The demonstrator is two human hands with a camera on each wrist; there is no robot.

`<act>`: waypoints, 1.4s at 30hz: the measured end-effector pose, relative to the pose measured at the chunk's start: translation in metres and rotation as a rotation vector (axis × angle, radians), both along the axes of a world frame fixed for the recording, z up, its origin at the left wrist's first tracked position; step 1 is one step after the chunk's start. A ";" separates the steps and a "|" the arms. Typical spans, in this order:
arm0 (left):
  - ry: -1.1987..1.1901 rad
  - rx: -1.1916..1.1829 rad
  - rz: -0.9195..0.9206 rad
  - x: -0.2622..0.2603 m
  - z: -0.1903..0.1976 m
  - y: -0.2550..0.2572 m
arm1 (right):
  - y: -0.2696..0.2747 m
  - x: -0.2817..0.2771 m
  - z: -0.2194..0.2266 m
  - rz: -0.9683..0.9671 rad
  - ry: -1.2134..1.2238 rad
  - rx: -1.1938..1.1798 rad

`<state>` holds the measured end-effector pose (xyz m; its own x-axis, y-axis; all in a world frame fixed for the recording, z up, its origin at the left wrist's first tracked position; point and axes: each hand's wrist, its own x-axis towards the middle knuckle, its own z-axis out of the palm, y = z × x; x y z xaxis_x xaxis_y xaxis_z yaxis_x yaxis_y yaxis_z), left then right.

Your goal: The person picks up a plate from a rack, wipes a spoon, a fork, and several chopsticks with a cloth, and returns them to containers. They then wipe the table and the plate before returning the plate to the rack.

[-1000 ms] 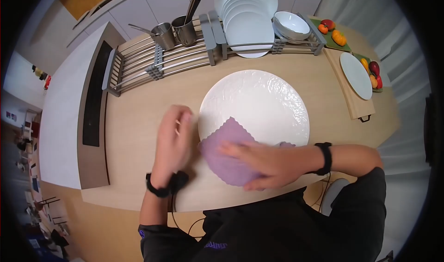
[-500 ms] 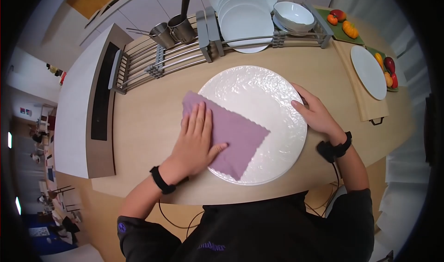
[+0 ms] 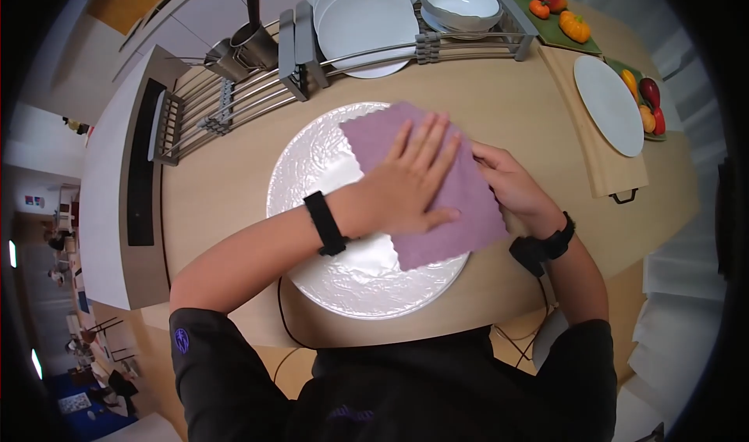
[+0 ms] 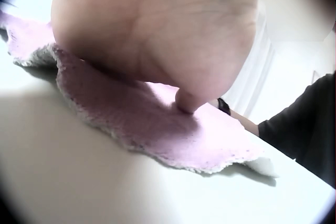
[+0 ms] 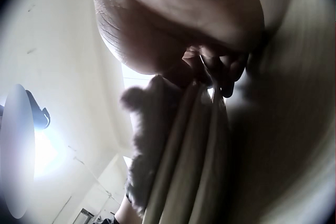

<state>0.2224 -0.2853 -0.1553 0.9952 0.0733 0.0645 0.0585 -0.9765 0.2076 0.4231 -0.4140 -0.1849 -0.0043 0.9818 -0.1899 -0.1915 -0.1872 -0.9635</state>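
A large white plate (image 3: 308, 169) with an embossed rim sits on the table before me. Flat across its right side lies a purple cloth (image 3: 464, 223) with scalloped edges. My left hand (image 3: 406, 181) presses on the cloth, fingers straight and thumb spread to the side. In the left wrist view the palm (image 4: 157, 29) arches over the cloth (image 4: 131, 113), thumb tip down on it. My right hand (image 3: 516, 188) grips the plate's right rim, where the cloth covers the edge. Fingers curl beneath layered rim edges (image 5: 184, 166) in the right wrist view, with cloth hanging alongside.
Behind the plate, a metal dish rack (image 3: 367, 61) holds upright white plates (image 3: 363, 28), bowls (image 3: 460, 5) and metal cups (image 3: 253, 48). To the right lie a wooden board (image 3: 581, 122) with an oval plate (image 3: 608, 106) and trays of vegetables (image 3: 575, 27). A white box-like unit (image 3: 117, 184) stands left.
The right hand let go of the cloth and took the plate's right rim. My left hand came down on the cloth at the plate's left, then slid it across to the right side.
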 end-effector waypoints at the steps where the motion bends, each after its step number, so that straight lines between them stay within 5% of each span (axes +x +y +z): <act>1: -0.021 -0.031 -0.019 0.003 -0.002 -0.012 | -0.001 -0.001 -0.005 -0.045 0.026 0.029; 10: 0.119 -0.221 -0.212 -0.072 0.026 -0.090 | 0.005 -0.004 0.002 0.011 -0.032 0.111; 16: 0.221 -0.283 -0.061 -0.132 0.033 -0.093 | 0.003 -0.008 0.002 0.016 -0.073 0.137; 24: 0.237 0.100 0.377 -0.207 0.035 -0.055 | 0.010 -0.018 0.014 0.033 -0.120 0.147; 30: 0.100 0.247 0.458 -0.193 0.005 0.024 | 0.004 -0.021 0.016 0.026 -0.175 0.183; 35: 0.052 0.240 0.372 -0.127 -0.010 0.074 | 0.001 -0.021 0.020 0.042 -0.181 0.184; 42: -0.124 0.045 0.133 -0.029 -0.031 0.013 | -0.001 -0.012 0.005 0.040 -0.085 0.178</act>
